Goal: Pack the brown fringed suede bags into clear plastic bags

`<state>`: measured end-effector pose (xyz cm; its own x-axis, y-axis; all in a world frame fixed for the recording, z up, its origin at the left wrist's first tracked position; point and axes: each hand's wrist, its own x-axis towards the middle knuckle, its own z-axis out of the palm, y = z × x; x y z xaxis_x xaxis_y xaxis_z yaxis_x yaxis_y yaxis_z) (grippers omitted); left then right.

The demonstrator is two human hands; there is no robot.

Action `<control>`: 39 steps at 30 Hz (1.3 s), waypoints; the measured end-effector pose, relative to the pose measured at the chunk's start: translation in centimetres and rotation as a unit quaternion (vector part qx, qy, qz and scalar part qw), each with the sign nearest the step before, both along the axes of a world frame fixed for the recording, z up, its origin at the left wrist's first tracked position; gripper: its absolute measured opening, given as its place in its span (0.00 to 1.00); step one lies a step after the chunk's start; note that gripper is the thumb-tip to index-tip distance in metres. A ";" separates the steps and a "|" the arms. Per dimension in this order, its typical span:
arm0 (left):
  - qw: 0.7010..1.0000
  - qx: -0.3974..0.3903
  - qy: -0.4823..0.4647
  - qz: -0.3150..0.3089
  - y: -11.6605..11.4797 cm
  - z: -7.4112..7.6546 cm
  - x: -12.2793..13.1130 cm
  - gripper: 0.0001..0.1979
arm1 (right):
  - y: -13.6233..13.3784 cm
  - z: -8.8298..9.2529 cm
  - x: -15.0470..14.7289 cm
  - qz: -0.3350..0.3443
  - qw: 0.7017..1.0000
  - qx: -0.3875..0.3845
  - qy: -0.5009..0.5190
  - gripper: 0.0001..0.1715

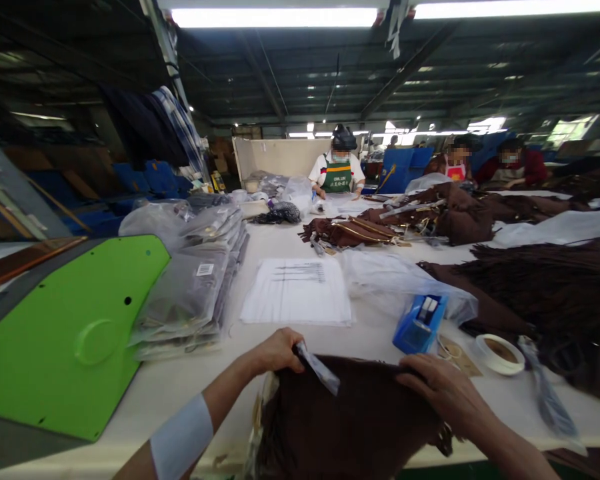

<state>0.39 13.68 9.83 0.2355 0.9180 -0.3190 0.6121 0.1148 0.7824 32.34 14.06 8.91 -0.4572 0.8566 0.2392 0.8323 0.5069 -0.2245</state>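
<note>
A dark brown fringed bag [350,420] is held up at the table's near edge, its top edge between my two hands. My left hand [279,351] is closed on its upper left corner, beside a plastic-wrapped strip [321,370] that hangs over the bag's face. With fingers bent over the top edge at the right, my right hand [437,383] grips the same bag. Fringe hangs along the bag's left side. Metal hardware [444,440] shows low on the right. The bag's bottom runs out of view.
Left stand a green panel [75,333] and stacked plastic-bagged goods [185,287]. Ahead lie a white printed sheet [297,290], a blue tape dispenser [420,323] and a tape roll [500,355]. More brown fringed bags [555,287] lie right. Across the table works a person [337,173].
</note>
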 end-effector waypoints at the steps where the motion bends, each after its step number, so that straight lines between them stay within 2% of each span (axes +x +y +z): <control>1: 1.000 0.018 -0.001 -0.001 0.2 1.4 -0.4 0.08 | 0.4 0.9 -0.2 0.014 1.000 0.027 0.005 0.09; 6: 0.983 0.175 0.053 0.035 1.0 9.1 -2.4 0.06 | 2.8 6.3 -2.1 0.067 0.978 0.193 0.035 0.15; 9: 0.952 0.276 0.113 0.070 0.9 12.2 -3.4 0.08 | 3.8 8.8 -3.6 0.074 0.956 0.280 0.048 0.14; 11: 0.919 0.343 0.182 0.072 0.7 13.3 -4.2 0.10 | 4.2 9.8 -4.4 0.073 0.944 0.318 0.054 0.13; 13: 0.890 0.377 0.248 0.061 0.5 13.8 -4.9 0.11 | 4.4 10.4 -5.1 0.086 0.940 0.326 0.056 0.12; 14: 0.888 0.371 0.267 0.056 0.4 13.8 -5.4 0.12 | 4.4 10.7 -5.4 0.096 0.941 0.321 0.055 0.11; 16: 0.906 0.319 0.272 0.053 0.4 13.6 -6.3 0.10 | 4.5 11.0 -5.9 0.115 0.947 0.294 0.052 0.09; 19: 0.926 0.253 0.275 0.049 0.5 12.8 -7.6 0.08 | 4.9 11.3 -6.7 0.132 0.963 0.230 0.048 0.06; 22: 0.920 0.246 0.299 0.063 0.7 11.7 -8.6 0.07 | 5.8 10.9 -7.6 0.122 0.981 0.151 0.024 0.04; 24: 0.909 0.259 0.316 0.086 0.9 11.3 -8.9 0.06 | 6.4 10.5 -8.3 0.105 0.986 0.126 0.007 0.04; 26: 0.898 0.283 0.319 0.106 1.0 11.1 -9.1 0.07 | 6.8 10.4 -9.0 0.098 0.984 0.148 0.004 0.04; 29: 0.882 0.339 0.303 0.127 0.5 10.6 -9.3 0.09 | 6.1 10.5 -9.8 0.120 0.964 0.235 0.016 0.06; 31: 0.871 0.372 0.290 0.140 -0.7 9.4 -9.4 0.12 | 4.7 10.0 -9.8 0.138 0.944 0.299 0.031 0.09; 33: 0.850 0.425 0.280 0.136 -2.7 6.8 -9.5 0.17 | 2.9 8.2 -9.4 0.154 0.926 0.342 0.045 0.11; 34: 0.818 0.497 0.268 0.113 -4.0 5.0 -9.6 0.18 | 1.9 6.7 -9.1 0.161 0.922 0.349 0.046 0.12; 35: 0.784 0.556 0.264 0.083 -5.4 2.9 -9.6 0.19 | 0.9 4.8 -8.6 0.173 0.917 0.355 0.050 0.12; 36: 0.762 0.586 0.269 0.060 -6.9 0.5 -9.5 0.19 | 0.0 2.6 -8.1 0.183 0.916 0.355 0.044 0.12; 39: 0.742 0.602 0.296 -0.007 -11.2 -6.3 -9.0 0.17 | -2.2 -4.3 -6.4 0.201 0.920 0.336 -0.005 0.13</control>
<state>-8.61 2.52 3.54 0.3936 0.6204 0.6784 0.8839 -0.4582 -0.0939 25.91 11.86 4.60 -0.7098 0.2776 0.6474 0.5467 0.7966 0.2580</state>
